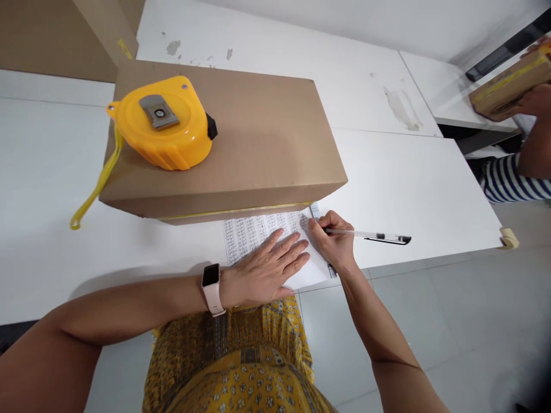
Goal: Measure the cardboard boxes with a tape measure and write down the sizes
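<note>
While the white tabletop (pixel 408 189) fills most of the view, a long cardboard box (pixel 267 132) lies across its middle. The box's near edge overhangs the top of a sheet of paper (pixel 253 232) at the tabletop's front edge. A yellow tape measure (pixel 166 123) rests on the box's left end, its strap hanging down toward the tabletop. The left hand (pixel 264 269) lies flat on the sheet, fingers spread and released, pinning it down. Just beside it, at the sheet's right edge, the right hand (pixel 333 244) has its fingers clenched round a pen (pixel 374 235), tip on the paper close under the box.

Dense rows of small figures already cover the visible part of the sheet, so the writing looks well along. How much blank paper is left cannot be told, since the box covers the top and both hands hide the lower half. The figures are too small to read. At the far right, a co-worker's hand (pixel 536 100) is cut off by the frame.
</note>
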`<state>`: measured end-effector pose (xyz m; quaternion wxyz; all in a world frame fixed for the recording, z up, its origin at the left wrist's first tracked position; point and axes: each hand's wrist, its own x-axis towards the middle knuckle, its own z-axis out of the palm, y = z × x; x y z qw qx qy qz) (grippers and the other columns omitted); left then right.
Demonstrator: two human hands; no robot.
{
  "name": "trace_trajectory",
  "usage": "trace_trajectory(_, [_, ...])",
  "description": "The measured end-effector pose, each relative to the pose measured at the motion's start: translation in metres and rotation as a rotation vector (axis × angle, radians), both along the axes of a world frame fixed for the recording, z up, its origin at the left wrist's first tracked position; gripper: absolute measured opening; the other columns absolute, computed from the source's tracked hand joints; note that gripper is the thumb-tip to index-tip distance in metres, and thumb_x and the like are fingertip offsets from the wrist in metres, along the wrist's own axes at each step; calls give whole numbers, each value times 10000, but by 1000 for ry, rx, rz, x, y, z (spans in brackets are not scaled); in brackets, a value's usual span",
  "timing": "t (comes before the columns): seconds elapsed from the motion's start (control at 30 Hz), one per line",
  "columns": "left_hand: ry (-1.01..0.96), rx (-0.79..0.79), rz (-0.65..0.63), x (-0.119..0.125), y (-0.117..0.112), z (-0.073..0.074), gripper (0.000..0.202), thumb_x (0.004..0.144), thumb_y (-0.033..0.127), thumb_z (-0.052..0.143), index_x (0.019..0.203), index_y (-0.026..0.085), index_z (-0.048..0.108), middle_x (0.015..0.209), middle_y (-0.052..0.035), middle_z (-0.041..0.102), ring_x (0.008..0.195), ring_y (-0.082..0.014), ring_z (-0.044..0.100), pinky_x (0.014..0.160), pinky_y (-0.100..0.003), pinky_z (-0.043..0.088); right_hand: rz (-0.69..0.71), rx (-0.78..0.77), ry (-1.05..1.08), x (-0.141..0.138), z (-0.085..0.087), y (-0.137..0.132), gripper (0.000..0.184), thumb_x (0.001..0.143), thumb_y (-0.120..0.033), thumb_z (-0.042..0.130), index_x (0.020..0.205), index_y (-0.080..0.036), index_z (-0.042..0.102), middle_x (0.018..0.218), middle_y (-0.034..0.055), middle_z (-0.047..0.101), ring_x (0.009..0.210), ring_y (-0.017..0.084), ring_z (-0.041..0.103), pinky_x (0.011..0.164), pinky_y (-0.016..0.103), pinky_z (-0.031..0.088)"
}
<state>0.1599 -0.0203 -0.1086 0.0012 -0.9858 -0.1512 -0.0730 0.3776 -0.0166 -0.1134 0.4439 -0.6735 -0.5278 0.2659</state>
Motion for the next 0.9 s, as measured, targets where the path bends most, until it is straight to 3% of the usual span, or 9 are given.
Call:
trace_trajectory(0.2, [-6, 0, -2, 1, 0, -1, 774, 1002, 654, 486, 1559, 118, 453, 1653, -143, 419, 1551, -353, 336, 1265, -569, 251, -54, 0, -9, 2, -3, 0, 354, 808, -312, 703, 599, -232, 428, 520, -72, 443, 507, 87, 355, 492, 253, 296])
trace_trajectory(0.9, [2, 8, -3, 0, 0, -1, 770, 1002, 652, 490, 1557, 120, 454, 1654, -146, 417, 1547, -362, 342, 1259, -572, 250, -50, 14, 9, 2, -5, 1, 343, 810, -305, 689, 610, -234, 420, 527, -77, 424, 504, 85, 333, 489, 254, 279])
